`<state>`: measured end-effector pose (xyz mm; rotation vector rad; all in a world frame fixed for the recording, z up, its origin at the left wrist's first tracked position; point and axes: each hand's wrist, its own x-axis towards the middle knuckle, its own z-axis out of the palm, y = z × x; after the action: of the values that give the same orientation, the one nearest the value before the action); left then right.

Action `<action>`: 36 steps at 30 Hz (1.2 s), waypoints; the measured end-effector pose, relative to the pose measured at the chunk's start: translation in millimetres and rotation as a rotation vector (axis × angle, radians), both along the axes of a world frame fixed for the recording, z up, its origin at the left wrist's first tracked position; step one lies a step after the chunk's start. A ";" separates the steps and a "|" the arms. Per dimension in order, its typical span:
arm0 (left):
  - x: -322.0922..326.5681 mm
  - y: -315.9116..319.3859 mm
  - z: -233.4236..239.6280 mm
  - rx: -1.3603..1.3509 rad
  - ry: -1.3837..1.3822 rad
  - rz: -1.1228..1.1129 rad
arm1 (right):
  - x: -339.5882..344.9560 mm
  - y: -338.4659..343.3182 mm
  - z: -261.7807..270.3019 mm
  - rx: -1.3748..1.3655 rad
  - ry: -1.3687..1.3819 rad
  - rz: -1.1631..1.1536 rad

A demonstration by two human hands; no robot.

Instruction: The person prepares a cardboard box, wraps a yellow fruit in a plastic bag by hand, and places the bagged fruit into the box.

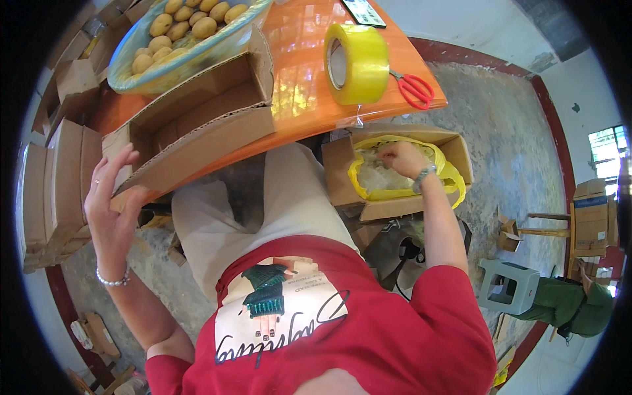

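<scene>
My left hand is at the near left end of a long cardboard box, thumb and fingers apart. Whether it touches the cardboard, I cannot tell. This box is open at the top and stands on the orange table, nothing visible inside it. Over to the right, my right hand reaches into a yellow plastic bag of crumpled clear plastic. Its fingers are bent together, and what they might hold is hidden. The bag lines another open cardboard box, lower than the tabletop.
A lined basin holds several tan oval fruits or tubers. A large roll of yellow tape, red-handled scissors and a phone lie on the table. Stacked cartons rise at left. Far right are a plastic stool and another person.
</scene>
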<state>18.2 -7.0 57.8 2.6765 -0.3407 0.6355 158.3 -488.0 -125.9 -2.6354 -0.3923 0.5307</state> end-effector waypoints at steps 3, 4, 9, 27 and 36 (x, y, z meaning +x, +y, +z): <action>-9.8 -13.7 6.2 0.088 -0.199 0.020 | 14.7 8.4 -37.0 -0.174 0.014 0.031; -14.0 -14.4 6.3 0.126 -0.266 0.010 | 23.9 6.7 -56.1 -0.257 0.054 0.029; -46.2 -19.8 1.1 0.241 -0.406 -0.103 | 24.6 24.7 -86.2 -0.549 0.115 0.059; -50.0 -43.8 -12.8 0.188 -0.274 -0.047 | 22.2 29.6 -25.8 -0.167 0.324 -0.088; -43.2 -51.3 -15.0 0.147 -0.263 -0.113 | -1.3 1.2 -38.1 -0.006 0.322 -0.143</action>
<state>-25.0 -58.3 42.8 2.6885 -0.6271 0.9635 157.1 -486.8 -164.0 -2.4989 -0.1023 0.8900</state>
